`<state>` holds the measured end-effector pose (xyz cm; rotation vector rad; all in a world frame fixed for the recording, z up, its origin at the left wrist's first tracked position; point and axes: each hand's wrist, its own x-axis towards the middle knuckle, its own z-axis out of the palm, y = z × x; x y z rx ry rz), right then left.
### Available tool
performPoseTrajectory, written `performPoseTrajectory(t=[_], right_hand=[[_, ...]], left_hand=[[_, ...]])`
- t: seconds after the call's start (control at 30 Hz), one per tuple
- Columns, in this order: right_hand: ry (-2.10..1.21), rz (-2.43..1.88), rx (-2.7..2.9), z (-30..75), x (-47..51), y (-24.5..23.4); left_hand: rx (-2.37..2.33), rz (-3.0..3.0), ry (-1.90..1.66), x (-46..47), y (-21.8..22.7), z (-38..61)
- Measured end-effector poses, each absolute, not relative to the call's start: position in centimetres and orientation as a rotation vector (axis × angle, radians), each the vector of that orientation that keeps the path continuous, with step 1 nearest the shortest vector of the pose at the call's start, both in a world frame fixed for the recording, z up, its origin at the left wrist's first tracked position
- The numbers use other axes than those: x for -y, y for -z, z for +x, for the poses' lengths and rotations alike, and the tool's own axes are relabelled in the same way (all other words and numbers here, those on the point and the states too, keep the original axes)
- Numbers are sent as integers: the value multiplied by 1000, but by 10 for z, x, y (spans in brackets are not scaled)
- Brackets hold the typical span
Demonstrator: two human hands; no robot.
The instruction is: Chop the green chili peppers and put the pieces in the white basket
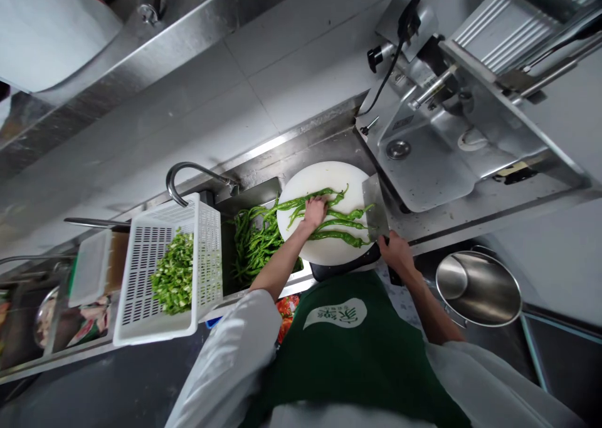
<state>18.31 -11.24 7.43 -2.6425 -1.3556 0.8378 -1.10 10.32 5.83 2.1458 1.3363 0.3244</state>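
Note:
Several long green chili peppers (342, 235) lie side by side on a round white cutting board (303, 178). My left hand (315, 211) presses on the upper ones, its fingers curled over them. My right hand (396, 252) grips the dark handle of a cleaver (375, 210). The wide blade is at the board's right edge, by the pepper ends. Left of the board, a heap of whole green chili peppers (256, 243) fills part of a sink, and some reach up onto the board.
A white slotted basket (208, 259) holding chopped green pepper (175, 274) sits over the sink on the left, below a curved faucet (190, 167). A metal slicing machine (433, 158) occupies the counter at right. A steel pot (489, 290) stands lower right.

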Motion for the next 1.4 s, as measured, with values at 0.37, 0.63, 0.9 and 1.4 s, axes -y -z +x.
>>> performPoseTrajectory(t=[0.37, 0.63, 0.9, 1.4], right_hand=[[-859, -2648, 1390, 185, 111, -83], [-828, -2677, 1620, 183, 131, -98], [-862, -2653, 1670, 177, 115, -104], [-934, -2589, 1884, 164, 173, -133]], left_hand=[[-1054, 2051, -381, -23, -46, -18], [-1339, 2169, -500, -23, -39, -38], [-962, 2565, -239, -26, -30, -27], [-1084, 2449, -285, -33, -23, -20]])
